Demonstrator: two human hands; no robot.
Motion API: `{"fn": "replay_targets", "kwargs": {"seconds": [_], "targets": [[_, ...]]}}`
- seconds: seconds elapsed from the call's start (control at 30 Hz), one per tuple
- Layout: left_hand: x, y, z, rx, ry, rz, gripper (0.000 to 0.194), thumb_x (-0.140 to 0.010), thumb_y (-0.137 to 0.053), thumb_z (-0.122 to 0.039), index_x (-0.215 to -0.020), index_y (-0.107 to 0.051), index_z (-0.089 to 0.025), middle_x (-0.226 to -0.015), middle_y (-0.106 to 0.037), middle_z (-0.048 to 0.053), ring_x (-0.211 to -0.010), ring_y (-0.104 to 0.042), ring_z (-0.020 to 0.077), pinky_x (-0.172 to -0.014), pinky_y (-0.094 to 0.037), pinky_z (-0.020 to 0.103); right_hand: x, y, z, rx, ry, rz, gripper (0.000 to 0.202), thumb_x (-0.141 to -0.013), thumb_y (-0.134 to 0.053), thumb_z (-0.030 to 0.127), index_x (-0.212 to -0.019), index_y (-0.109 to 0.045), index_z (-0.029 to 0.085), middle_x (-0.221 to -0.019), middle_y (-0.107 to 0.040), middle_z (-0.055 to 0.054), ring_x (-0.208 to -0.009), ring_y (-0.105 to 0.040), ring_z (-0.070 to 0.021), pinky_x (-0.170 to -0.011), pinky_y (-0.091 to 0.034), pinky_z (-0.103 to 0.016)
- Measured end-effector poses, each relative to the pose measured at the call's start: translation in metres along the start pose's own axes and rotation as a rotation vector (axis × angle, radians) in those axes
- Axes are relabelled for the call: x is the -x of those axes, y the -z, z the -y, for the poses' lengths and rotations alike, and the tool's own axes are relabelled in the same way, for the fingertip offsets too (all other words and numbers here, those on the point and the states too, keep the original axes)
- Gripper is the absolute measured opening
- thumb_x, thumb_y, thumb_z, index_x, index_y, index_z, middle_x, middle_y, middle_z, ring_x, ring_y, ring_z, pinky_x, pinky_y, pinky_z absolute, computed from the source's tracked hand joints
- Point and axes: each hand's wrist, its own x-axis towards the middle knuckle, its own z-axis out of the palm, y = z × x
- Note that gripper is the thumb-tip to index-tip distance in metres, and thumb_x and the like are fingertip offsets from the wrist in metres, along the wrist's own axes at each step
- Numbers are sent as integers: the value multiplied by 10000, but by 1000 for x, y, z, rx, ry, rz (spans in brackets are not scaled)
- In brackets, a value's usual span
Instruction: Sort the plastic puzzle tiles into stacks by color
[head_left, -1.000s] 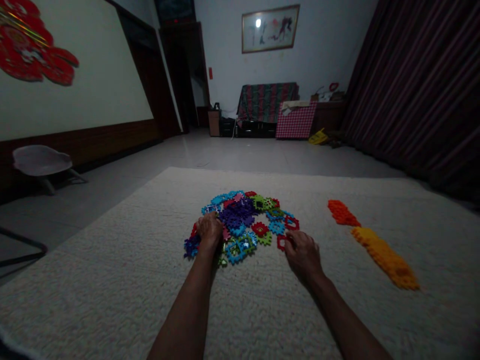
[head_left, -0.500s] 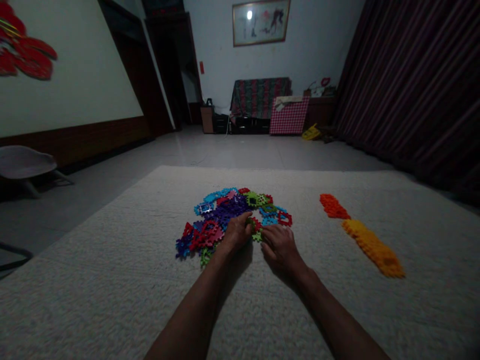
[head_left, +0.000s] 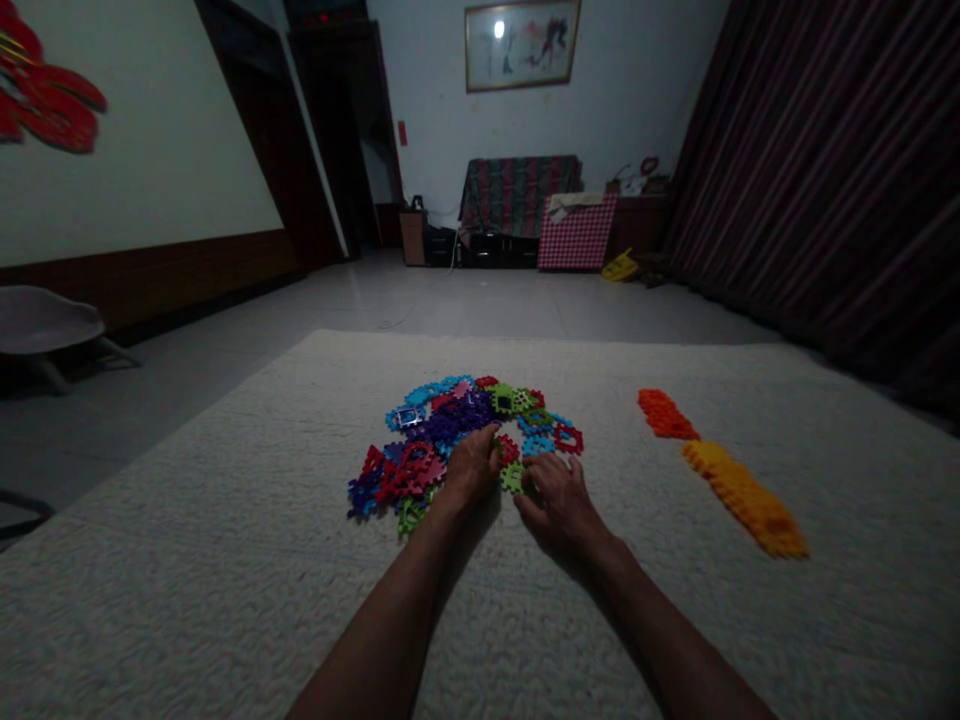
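Note:
A loose pile of flat, toothed plastic building pieces in purple, red, blue and green [head_left: 450,415] lies on the beige carpet. My left hand [head_left: 474,468] rests at the pile's near right side with its fingers curled; what they hold, if anything, is hidden. A light green toothed piece [head_left: 512,478] lies between my two hands, with a red piece [head_left: 508,449] just beyond it. My right hand [head_left: 561,492] is at the green piece's right edge, thumb and bent fingers apart. Beyond that hand lies a red square-holed piece [head_left: 568,438].
To the right, a row of orange pieces [head_left: 664,414] meets a longer row of yellow pieces [head_left: 746,498] on the carpet [head_left: 225,580]. A pale chair [head_left: 49,322] stands at the left. Cloth-covered furniture [head_left: 520,195] lines the far wall.
My right hand has shifted slightly and its fingers have spread from the light green piece, which shows more fully. A dark green piece by my left fingers is no longer visible.

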Motion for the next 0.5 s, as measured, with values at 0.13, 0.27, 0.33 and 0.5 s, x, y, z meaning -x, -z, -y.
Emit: {"fn": "replay_targets", "kwargs": {"seconds": [0.13,0.27,0.33,0.5], "targets": [[0,0,-3,25,27,-26,413,-882,-517,-108,-1260,-663,-182,-1120,-752,94,-1025,-688,219,-933,-532,336,-2,0,-5,-4,10,-28,94,-783,-639,214,-803,-547,222,-938,-670,-55,-965,-582,-250,-1011,-344,-506],[-2,5,-13,138,57,-162,441,-875,-501,-102,-1268,-662,-218,-1134,-754,68,-1010,-690,199,-945,-521,315,-7,-1,-20,-79,52,-207,152,-772,-673,240,-883,-571,222,-1023,-669,-86,-1012,-602,-271,-954,-433,-469],[-3,6,-19,206,60,-180,436,-869,-518,-120,-1265,-668,-224,-1110,-760,63,-973,-695,197,-924,-522,308,-9,-3,-28,-145,64,-311,169,-804,-668,276,-938,-577,226,-1063,-658,-100,-1048,-612,-271,-919,-487,-438],[0,-8,-31,478,121,-70,394,-884,-495,-177,-1216,-705,-199,-992,-772,73,-854,-702,201,-848,-534,319,-10,-10,-34,-228,44,-412,269,-835,-648,298,-1087,-589,227,-1097,-640,-101,-1056,-626,-260,-894,-550,-416]]}}
